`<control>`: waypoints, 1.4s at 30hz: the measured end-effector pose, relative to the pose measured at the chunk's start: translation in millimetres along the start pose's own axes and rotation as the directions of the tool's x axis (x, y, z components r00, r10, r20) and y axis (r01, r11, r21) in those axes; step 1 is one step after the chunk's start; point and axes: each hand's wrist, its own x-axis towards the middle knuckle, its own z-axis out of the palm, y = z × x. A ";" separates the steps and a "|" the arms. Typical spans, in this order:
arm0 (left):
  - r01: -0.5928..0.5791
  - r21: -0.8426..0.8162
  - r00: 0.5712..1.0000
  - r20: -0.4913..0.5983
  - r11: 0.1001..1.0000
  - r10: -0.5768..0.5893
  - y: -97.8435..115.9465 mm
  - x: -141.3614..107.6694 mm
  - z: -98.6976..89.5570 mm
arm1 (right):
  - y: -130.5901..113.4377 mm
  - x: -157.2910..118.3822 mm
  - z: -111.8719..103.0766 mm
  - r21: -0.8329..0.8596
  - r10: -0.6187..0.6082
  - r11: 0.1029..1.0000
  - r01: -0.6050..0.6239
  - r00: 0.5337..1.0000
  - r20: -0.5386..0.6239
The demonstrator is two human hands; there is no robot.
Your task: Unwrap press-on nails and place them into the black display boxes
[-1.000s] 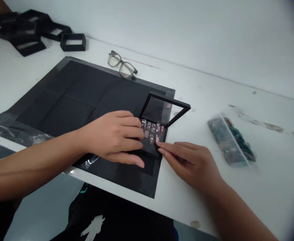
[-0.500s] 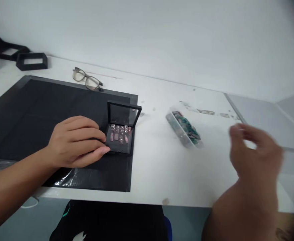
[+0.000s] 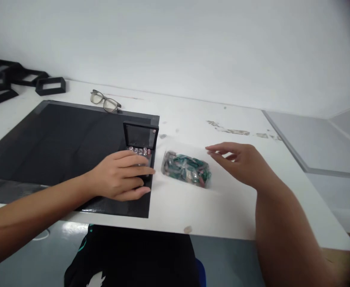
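Note:
A small black case (image 3: 140, 136) stands with its lid up on the right part of a black mat (image 3: 73, 139). Several shiny pink and clear nail-shaped pieces (image 3: 145, 151) show in its base. My left hand (image 3: 122, 175) lies over the case's base, fingers apart, covering most of it. Right of the case, a clear container (image 3: 186, 169) holds many green, white and reddish pieces; it is slightly blurred. My right hand (image 3: 231, 157) hovers at the container's right, thumb and fingers slightly apart, with nothing visible between them.
Eyeglasses (image 3: 105, 101) lie at the mat's back edge. Several black frames (image 3: 51, 86) are piled at the back left of the white table (image 3: 237, 211). Peeled patches mark the table at the back right, near a grey-edged panel (image 3: 285, 143).
The container has moved left and turned, now close to the case. My left hand has shifted right over the case. My right hand has come left, towards the container. The view has shifted slightly.

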 end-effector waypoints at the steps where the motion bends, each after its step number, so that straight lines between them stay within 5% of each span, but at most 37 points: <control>1: -0.012 -0.015 1.000 -0.005 1.000 0.012 2.4 6.5 3.6 | -3.2 3.9 2.5 0.001 -0.036 0.999 0.036 0.999 0.013; 8: 0.050 -0.157 0.982 -0.171 0.986 -0.077 21.3 33.1 12.1 | -15.2 0.1 20.6 0.007 -0.225 0.974 0.228 0.963 -0.147; 11: 0.041 -0.185 0.998 -0.043 0.982 -0.049 27.0 32.4 15.3 | -28.5 -2.7 14.3 -0.142 -0.428 0.902 0.409 0.889 -0.162; 13: 0.033 -0.186 0.998 0.054 0.982 -0.023 29.2 29.2 18.1 | -41.5 -4.1 12.6 -0.248 -0.502 0.844 0.477 0.863 -0.050; 17: 0.079 -0.223 0.993 0.105 0.972 -0.057 33.2 21.1 20.1 | -67.6 -8.6 26.1 -0.294 -0.401 0.813 0.502 0.850 0.341; 20: 0.086 -0.222 0.989 0.133 0.971 -0.057 35.6 17.7 18.7 | -79.2 -9.8 40.9 -0.309 -0.297 0.819 0.483 0.819 0.491; 32: 0.151 -0.219 0.977 0.181 0.964 -0.112 35.5 17.9 19.1 | -67.7 -11.2 45.4 -0.235 -0.224 0.906 0.352 0.870 0.439; 37: 0.158 -0.230 0.973 0.201 0.960 -0.112 35.2 19.4 18.6 | -75.2 -13.6 47.8 -0.084 -0.168 0.966 0.245 0.840 0.517; 42: 0.164 -0.234 0.966 0.235 0.958 -0.108 31.3 20.5 18.5 | -79.6 -10.8 54.3 -0.171 -0.072 0.967 0.190 0.844 0.531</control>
